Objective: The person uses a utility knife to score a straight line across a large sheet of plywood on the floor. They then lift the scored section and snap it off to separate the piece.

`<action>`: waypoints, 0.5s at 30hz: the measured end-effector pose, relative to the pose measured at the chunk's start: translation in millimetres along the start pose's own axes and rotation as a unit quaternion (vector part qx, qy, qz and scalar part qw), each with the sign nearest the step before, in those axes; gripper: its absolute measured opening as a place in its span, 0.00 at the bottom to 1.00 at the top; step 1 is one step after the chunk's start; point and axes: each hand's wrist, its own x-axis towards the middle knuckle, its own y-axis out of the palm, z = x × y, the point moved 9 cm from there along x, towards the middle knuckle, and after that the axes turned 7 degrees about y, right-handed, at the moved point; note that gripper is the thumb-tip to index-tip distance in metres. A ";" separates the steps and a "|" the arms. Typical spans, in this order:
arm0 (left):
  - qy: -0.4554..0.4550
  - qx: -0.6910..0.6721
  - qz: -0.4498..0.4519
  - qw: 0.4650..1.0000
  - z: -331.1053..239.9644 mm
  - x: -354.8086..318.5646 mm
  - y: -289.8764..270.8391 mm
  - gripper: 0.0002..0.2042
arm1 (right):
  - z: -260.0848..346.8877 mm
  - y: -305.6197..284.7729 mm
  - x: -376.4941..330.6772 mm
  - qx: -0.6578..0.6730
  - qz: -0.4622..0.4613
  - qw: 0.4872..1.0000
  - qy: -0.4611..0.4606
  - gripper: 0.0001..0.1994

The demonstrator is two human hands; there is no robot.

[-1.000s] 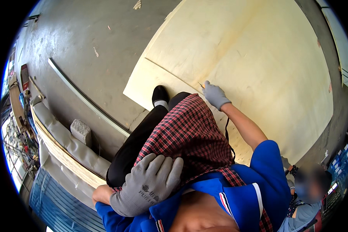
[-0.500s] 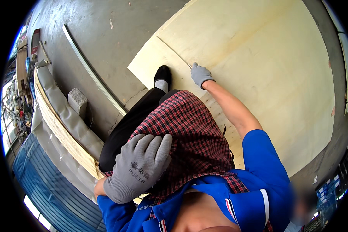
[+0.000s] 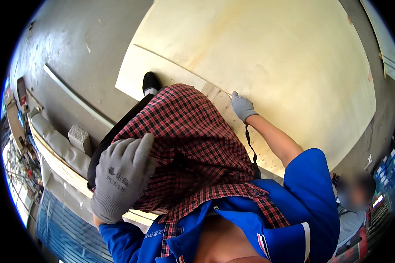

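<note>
Nearest, by the plaid apron (image 3: 188,118), a gloved left hand (image 3: 122,177), fingers bent; cannot tell if holding anything. Farther, a right hand (image 3: 242,107), grip narrow around a small tool (image 3: 229,95), at a straight line (image 3: 175,64) across a pale sheet (image 3: 294,65).

Grey gloves cover the right hand (image 3: 242,106) and the left hand (image 3: 120,175), the left one carrying darker print on its back. A red, black and whitish check patterns the apron (image 3: 193,122), against black trousers (image 3: 104,151), a black shoe (image 3: 151,81) and a bright blue shirt (image 3: 311,193) with white-edged collar and striped trim. The large sheet (image 3: 294,65) is pale creamy yellow with a tan streak (image 3: 213,37), the floor (image 3: 87,74) grey, the block (image 3: 79,138) speckled light grey, the ribbed panel (image 3: 70,228) blue.
</note>
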 end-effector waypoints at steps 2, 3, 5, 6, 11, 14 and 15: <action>0.018 0.021 0.002 1.000 4.7 7.7 0.7 0.19 | -17.5 4.9 -7.2 0.010 -0.013 1.000 0.008 0.12; 0.031 0.025 0.002 0.999 5.5 12.2 2.8 0.19 | -27.1 7.3 -11.5 0.015 -0.019 1.000 0.012 0.12; 0.048 0.045 0.035 0.997 7.8 19.9 9.3 0.18 | -60.3 19.3 -26.5 -0.002 -0.017 1.000 0.027 0.13; 0.056 0.053 0.054 0.996 8.2 23.5 12.4 0.18 | -77.8 27.7 -36.0 -0.011 -0.012 0.999 0.034 0.13; 0.149 0.055 0.086 0.984 11.9 62.2 0.3 0.15 | -109.4 37.8 -54.3 -0.047 -0.023 0.998 0.028 0.12; 0.200 0.094 0.044 0.974 -5.9 111.7 3.0 0.10 | -109.5 33.9 -48.5 -0.060 -0.041 0.997 -0.005 0.12; 0.219 0.103 0.020 0.970 -14.9 129.6 11.6 0.08 | -108.7 35.4 -45.3 -0.060 -0.040 0.997 -0.008 0.12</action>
